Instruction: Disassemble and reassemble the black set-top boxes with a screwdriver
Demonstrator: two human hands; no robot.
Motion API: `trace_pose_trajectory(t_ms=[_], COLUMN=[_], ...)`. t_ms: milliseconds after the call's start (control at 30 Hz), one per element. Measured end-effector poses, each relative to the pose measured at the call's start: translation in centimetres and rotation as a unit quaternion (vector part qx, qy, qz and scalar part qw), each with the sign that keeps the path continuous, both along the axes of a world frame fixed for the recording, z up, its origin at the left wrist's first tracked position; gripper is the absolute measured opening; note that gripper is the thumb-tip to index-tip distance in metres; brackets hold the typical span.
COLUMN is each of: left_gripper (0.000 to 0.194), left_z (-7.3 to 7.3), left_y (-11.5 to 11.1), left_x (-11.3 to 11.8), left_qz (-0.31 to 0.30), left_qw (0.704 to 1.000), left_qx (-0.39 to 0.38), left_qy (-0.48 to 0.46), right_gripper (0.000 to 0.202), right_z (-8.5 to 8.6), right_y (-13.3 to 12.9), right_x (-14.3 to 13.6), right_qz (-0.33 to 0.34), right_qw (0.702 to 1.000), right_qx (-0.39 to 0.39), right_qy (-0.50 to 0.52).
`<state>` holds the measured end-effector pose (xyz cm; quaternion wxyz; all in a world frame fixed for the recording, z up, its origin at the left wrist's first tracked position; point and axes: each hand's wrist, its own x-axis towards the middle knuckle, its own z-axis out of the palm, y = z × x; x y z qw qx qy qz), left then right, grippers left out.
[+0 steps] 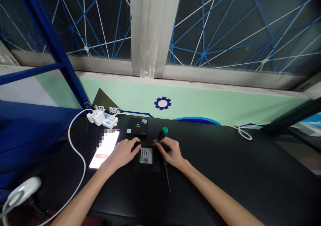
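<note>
A dark flat device with a white printed label [146, 155] lies on the black table between my hands. My left hand [127, 149] rests at its upper left edge, thumb and fingers apart, the thumb touching near the label. My right hand [170, 150] is at the device's upper right, its fingers closed around a screwdriver [164, 131] with a green and black handle. The thin shaft points down toward me, past the hand. Whether the right fingertips also pinch the device's edge is too small to tell.
A black box [137, 127] sits behind the device. A lit phone [105, 149] lies left, beside my left forearm. Behind it are a white power strip [110, 120] and plugs. A white cable [81, 157] loops at the left, near a white rounded object [24, 191].
</note>
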<state>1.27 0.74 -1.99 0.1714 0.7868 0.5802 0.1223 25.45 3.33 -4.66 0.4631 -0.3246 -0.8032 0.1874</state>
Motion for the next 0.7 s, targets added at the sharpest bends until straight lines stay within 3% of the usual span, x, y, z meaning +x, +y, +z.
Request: trace_pose_trajectory(t_ms=[700], left_gripper=[0.031], left_z=[-0.04], left_y=[-0.1], left_x=[0.05], left_qz=[0.003], left_qw=[1.0], left_qx=[0.017], left_qy=[0.014], right_gripper=[0.026], right_z=[-0.64], right_y=[0.33], right_x=[-0.13], right_qz=[-0.039], right_qw=[0.999], right_qx=[-0.01], right_qy=[0.011])
